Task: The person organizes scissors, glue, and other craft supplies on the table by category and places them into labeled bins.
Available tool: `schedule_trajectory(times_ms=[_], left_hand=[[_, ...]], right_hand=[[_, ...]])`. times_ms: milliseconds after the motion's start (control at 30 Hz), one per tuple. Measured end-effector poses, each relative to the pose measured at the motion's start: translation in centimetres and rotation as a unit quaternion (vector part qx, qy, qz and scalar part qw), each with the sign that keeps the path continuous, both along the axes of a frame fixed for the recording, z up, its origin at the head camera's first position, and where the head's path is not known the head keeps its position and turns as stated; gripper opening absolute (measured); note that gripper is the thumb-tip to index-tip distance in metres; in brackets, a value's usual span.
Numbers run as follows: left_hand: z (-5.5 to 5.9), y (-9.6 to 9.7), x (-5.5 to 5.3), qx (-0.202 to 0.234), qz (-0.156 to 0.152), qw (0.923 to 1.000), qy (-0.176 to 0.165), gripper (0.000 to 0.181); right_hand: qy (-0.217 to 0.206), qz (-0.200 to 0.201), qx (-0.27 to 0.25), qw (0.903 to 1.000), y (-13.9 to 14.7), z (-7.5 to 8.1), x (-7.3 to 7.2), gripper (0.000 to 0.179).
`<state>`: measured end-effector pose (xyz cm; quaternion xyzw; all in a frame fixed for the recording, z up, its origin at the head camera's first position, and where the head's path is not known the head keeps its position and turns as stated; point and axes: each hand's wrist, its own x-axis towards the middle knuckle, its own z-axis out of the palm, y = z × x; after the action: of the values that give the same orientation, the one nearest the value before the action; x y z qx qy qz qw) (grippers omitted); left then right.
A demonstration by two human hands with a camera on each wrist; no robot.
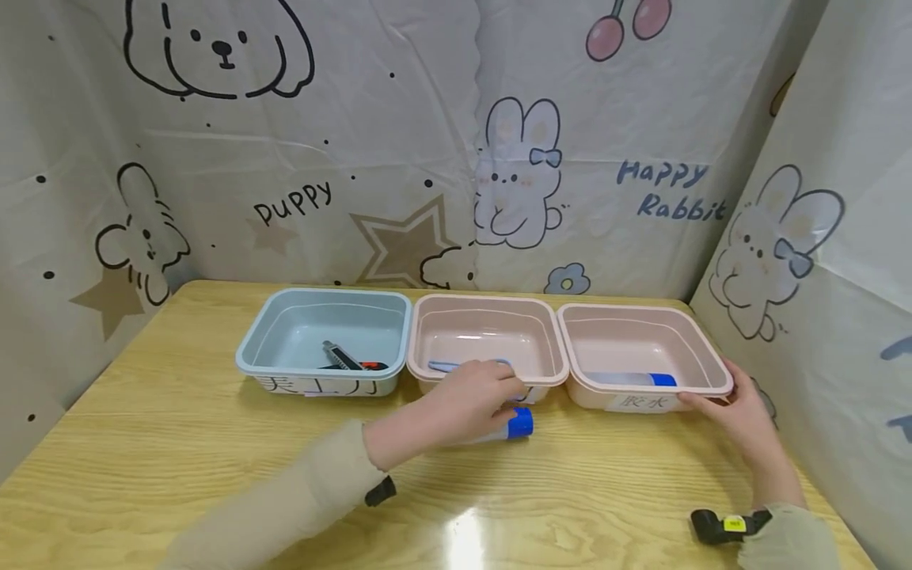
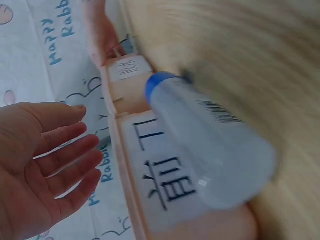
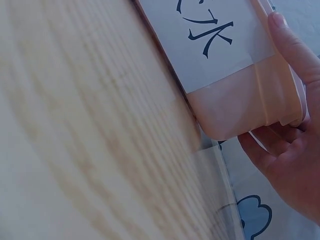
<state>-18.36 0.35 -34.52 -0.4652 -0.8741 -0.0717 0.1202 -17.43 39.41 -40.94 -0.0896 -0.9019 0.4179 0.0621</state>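
My left hand point(image 1: 463, 401) hovers at the front of the middle pink bin point(image 1: 492, 304). In the left wrist view its fingers are relaxed and hold nothing. Beneath it, a clear glue bottle point(image 2: 210, 145) with a blue cap point(image 1: 521, 423) lies on the table before that bin. My right hand point(image 1: 748, 423) grips the front right corner of the right pink bin point(image 1: 644, 311), thumb at the rim and fingers around the side. Inside this bin lies another blue-capped glue bottle point(image 1: 630, 379). A blue item point(image 1: 443, 366), partly hidden, is in the middle bin.
At the left of the row stands a light blue bin point(image 1: 324, 294) holding utility knives point(image 1: 343, 356). All three bins carry white paper labels. A printed cloth point(image 1: 399, 142) hangs behind and beside the wooden table point(image 1: 570, 499).
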Motion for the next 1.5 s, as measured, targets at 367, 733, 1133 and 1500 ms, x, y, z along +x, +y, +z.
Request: schedule_trajectory(times_ms=[367, 733, 1133, 1500], left_hand=[[-3.2, -4.1, 1.8, -0.093, 0.07, 0.9912, -0.064, 0.044], [-4.7, -4.8, 1.8, -0.071, 0.099, 0.991, -0.056, 0.048], [-3.6, -3.3, 2.3, -0.026, 0.054, 0.9976, -0.036, 0.056], [0.8, 0.8, 1.0, 0.062, 0.032, 0.9937, -0.088, 0.053]], right_hand=[[0.007, 0.005, -0.003, 1.0, -0.1, 0.1, 0.1, 0.095], [0.006, 0.004, -0.001, 1.0, -0.3, 0.2, 0.0, 0.096], [0.006, 0.001, -0.011, 0.9999, -0.3, 0.1, 0.1, 0.097], [0.018, 0.009, -0.007, 0.9998, -0.1, 0.2, 0.3, 0.095]])
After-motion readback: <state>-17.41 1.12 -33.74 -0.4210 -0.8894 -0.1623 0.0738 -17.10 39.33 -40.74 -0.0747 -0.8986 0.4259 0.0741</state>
